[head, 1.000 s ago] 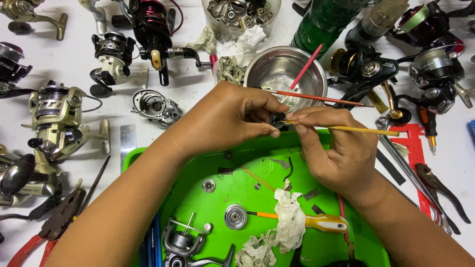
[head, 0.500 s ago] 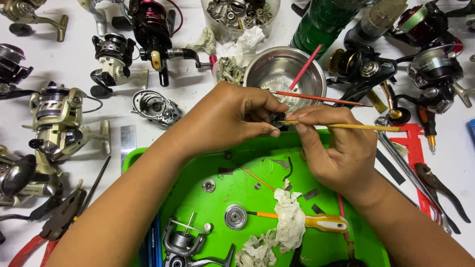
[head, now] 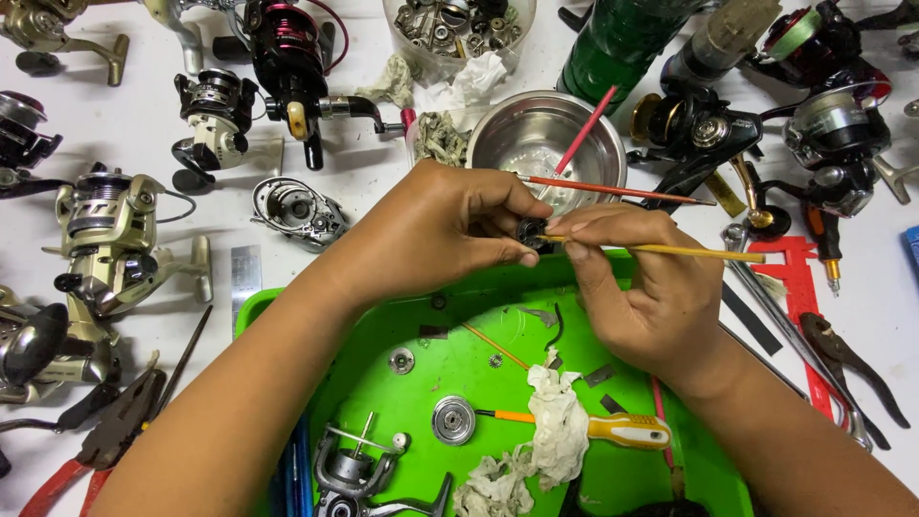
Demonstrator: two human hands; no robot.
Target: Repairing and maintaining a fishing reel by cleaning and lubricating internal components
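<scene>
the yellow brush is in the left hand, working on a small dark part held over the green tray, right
Not quite. In the head view the yellow brush is in the right hand; the left hand pinches the small dark part over the green tray.

The tray [head: 402,330] is bright green; the brush handle [head: 670,251] in the right hand [head: 651,297] is yellow, the small part [head: 529,231] pinched by the left hand [head: 450,235] black. Two more brushes over the silver steel bowl [head: 512,129] are orange [head: 613,190] and pink-red [head: 586,129]. The screwdriver [head: 617,429] grip is yellow with orange, the rag [head: 560,421] off-white, the bottle [head: 622,43] dark green, the table [head: 144,134] white
</scene>
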